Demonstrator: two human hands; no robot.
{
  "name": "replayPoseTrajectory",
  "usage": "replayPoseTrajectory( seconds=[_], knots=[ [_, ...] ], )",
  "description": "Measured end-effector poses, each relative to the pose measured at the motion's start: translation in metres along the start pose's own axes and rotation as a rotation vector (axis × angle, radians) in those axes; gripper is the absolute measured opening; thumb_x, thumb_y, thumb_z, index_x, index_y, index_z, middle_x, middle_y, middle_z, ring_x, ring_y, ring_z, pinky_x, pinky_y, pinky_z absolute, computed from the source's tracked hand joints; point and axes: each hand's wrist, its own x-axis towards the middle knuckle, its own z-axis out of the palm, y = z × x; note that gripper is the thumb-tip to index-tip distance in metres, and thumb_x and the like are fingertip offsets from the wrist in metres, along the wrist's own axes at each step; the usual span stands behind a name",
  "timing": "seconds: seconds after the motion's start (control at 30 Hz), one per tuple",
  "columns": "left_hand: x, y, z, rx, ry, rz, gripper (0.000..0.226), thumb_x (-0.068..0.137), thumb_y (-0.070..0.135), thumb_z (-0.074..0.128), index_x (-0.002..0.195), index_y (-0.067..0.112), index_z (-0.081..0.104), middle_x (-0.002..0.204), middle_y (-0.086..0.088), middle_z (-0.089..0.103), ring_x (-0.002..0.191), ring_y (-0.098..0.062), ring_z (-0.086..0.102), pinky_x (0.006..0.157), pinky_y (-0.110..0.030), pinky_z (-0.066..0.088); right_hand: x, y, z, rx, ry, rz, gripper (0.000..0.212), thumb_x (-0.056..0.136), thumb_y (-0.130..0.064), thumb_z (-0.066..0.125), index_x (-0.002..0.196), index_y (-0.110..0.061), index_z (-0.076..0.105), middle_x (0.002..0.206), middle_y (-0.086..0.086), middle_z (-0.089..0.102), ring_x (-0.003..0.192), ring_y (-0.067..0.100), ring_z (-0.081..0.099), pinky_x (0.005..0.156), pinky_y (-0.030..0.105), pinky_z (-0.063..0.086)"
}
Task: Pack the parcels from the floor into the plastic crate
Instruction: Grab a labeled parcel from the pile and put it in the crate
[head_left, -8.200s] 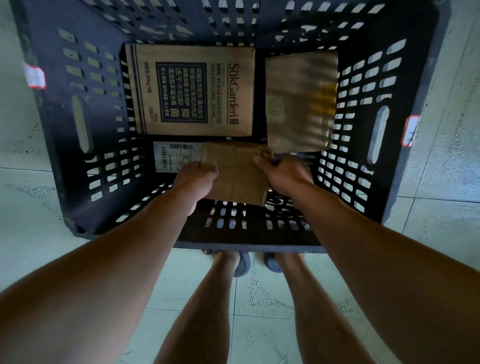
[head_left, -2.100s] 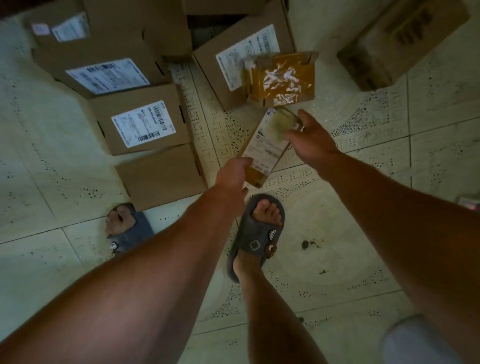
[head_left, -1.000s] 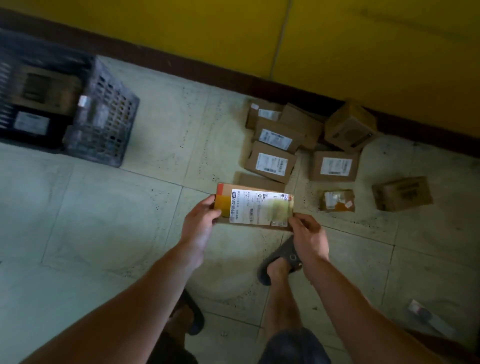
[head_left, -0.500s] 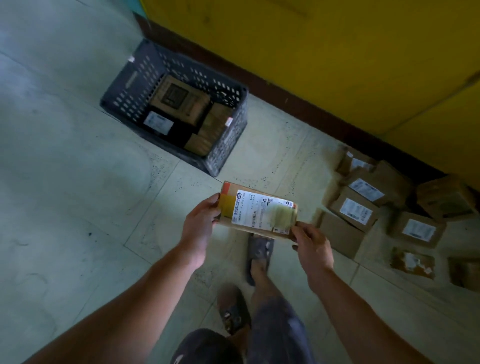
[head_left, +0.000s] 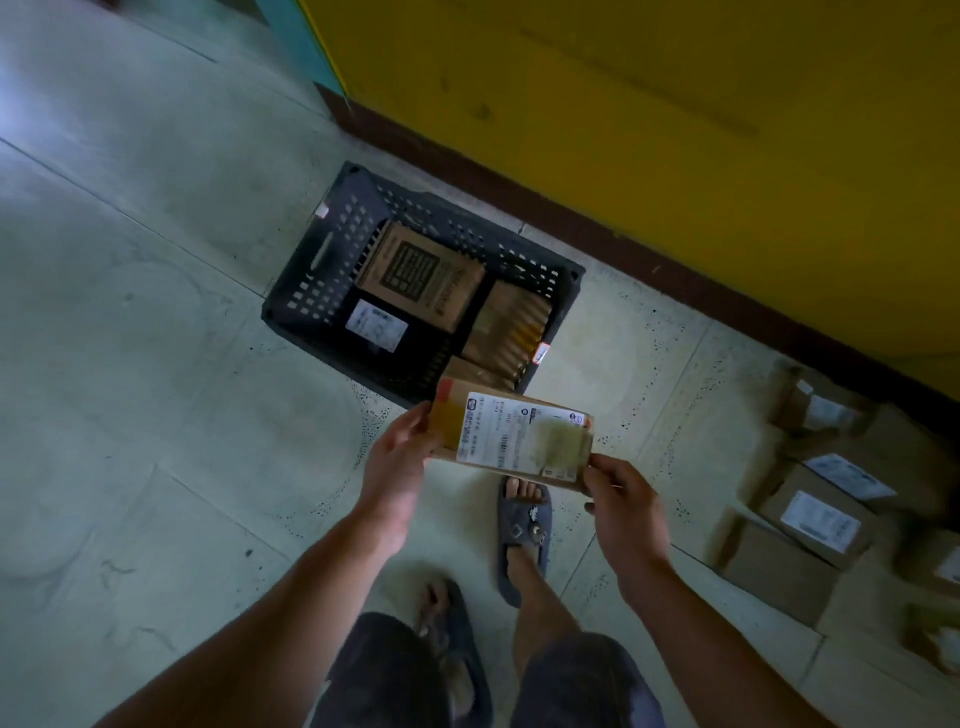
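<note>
I hold a flat brown parcel (head_left: 511, 439) with a white shipping label in both hands, in the air just in front of the crate's near right corner. My left hand (head_left: 397, 460) grips its left end and my right hand (head_left: 621, 496) grips its lower right corner. The dark plastic crate (head_left: 311, 275) stands on the floor by the wall. Inside it lie a large printed box (head_left: 415, 275), a ribbed brown parcel (head_left: 511, 325), a small brown parcel (head_left: 470, 374) and a white label (head_left: 376, 325).
Several cardboard parcels (head_left: 815, 525) with white labels lie on the tiled floor at the right, along the brown skirting (head_left: 623, 239) of a yellow wall. My feet in grey sandals (head_left: 522, 525) stand below the held parcel.
I have lifted the parcel off the floor pile with both hands and turned left with it. The crate is now closer, straight ahead, and the pile has slid to the right edge.
</note>
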Motion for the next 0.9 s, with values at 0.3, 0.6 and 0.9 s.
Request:
replayPoseTrajectory(
  seconds=[0.3, 0.6, 0.9],
  knots=[
    [0.091, 0.039, -0.058, 0.028, 0.016, -0.091, 0.017, 0.089, 0.019, 0.058, 0.102, 0.023, 0.068, 0.097, 0.0, 0.074, 0.099, -0.017, 0.066, 0.1, -0.042, 0.045, 0.034, -0.075, 0.074, -0.057, -0.01, 0.018, 0.027, 0.092, -0.029, 0.05, 0.114, -0.03, 0.066, 0.112, -0.004, 0.066, 0.093, 0.014, 0.06, 0.078, 0.032, 0.049],
    [0.213, 0.054, -0.127, 0.33, -0.214, -0.09, 0.021, 0.093, 0.031, 0.057, 0.112, 0.025, 0.061, 0.099, 0.006, 0.07, 0.094, -0.013, 0.067, 0.073, -0.028, 0.049, 0.054, -0.111, 0.181, -0.056, 0.076, 0.158, 0.027, 0.087, -0.04, 0.048, 0.109, -0.037, 0.065, 0.108, -0.006, 0.064, 0.091, 0.016, 0.061, 0.071, 0.033, 0.051],
    [0.302, 0.033, -0.157, 0.471, -0.222, -0.129, 0.024, 0.093, 0.028, 0.055, 0.115, 0.02, 0.059, 0.104, 0.001, 0.07, 0.093, -0.014, 0.067, 0.07, -0.027, 0.051, 0.101, -0.11, 0.265, 0.023, 0.03, 0.253, 0.02, 0.092, -0.033, 0.053, 0.084, -0.022, 0.067, 0.076, -0.005, 0.064, 0.069, 0.014, 0.057, 0.056, 0.027, 0.036]
  ],
)
